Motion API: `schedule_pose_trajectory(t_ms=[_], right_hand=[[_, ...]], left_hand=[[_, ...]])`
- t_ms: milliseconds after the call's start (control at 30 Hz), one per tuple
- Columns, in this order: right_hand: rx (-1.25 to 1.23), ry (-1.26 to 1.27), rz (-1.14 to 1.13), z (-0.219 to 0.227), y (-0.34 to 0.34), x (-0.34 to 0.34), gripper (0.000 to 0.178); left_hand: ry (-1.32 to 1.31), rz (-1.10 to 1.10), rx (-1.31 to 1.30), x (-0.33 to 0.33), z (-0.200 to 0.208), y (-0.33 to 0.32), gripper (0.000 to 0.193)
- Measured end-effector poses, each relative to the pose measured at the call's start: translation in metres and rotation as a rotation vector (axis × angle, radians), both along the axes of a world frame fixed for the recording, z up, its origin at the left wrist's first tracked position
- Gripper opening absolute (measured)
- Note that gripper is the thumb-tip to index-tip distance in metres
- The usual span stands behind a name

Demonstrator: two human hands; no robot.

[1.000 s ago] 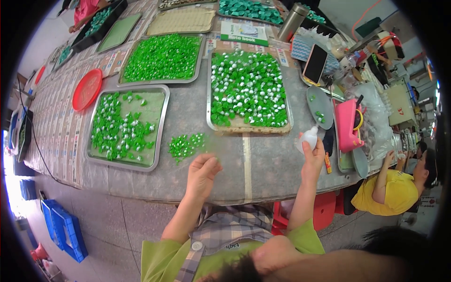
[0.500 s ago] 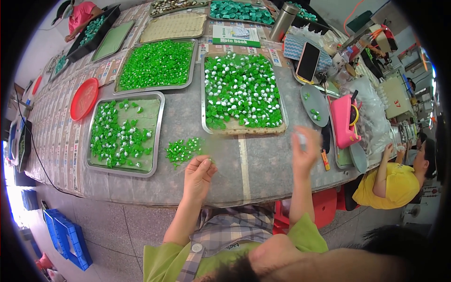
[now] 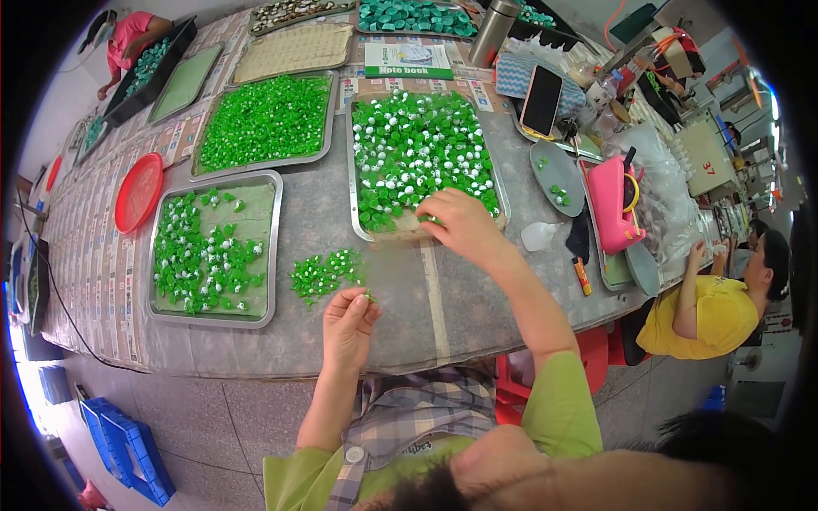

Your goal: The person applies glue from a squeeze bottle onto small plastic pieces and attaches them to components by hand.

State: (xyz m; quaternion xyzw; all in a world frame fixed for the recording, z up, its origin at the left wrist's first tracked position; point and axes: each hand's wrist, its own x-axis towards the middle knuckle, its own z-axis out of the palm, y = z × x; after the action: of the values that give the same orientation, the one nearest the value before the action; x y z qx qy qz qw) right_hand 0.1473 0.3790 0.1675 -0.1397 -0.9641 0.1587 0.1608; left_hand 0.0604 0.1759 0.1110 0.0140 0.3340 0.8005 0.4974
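— while the left hand (image 3: pixel 348 328) pinches a tiny green piece (image 3: pixel 371 296) in its fingers (image 3: pixel 354 312), what's just beyond?

— a green pile (image 3: pixel 312 277) on the tabletop (image 3: pixel 392 328).

— and the right hand (image 3: pixel 460 223)?

— fingers curled over the front of a tray (image 3: pixel 351 183) of green-and-white pieces (image 3: pixel 409 149); i can't tell if they grip one.

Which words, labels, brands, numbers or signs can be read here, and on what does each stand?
I do not copy out wording or numbers; I only tell where they stand.
Green-and-white booklet: large pale letters on the green band, readable.
Pale panel at right: a red number, readable.
Plaid apron: dark letters near its edge, blurred.
Patterned table cover: print too small to read.
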Motion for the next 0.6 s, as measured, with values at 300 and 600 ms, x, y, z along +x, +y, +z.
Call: schedule_pose_trajectory(t_ms=[300, 600], right_hand=[[-1.614, 0.569, -0.308, -0.034, -0.091, 0.041, 0.019], [-1.458, 0.558, -0.271, -0.029, -0.106, 0.042, 0.019]], left_hand=[[0.141, -0.062, -0.125, 0.013, 0.002, 0.015, 0.009], [0.25, -0.097, -0.088, 0.019, 0.002, 0.014, 0.011]])
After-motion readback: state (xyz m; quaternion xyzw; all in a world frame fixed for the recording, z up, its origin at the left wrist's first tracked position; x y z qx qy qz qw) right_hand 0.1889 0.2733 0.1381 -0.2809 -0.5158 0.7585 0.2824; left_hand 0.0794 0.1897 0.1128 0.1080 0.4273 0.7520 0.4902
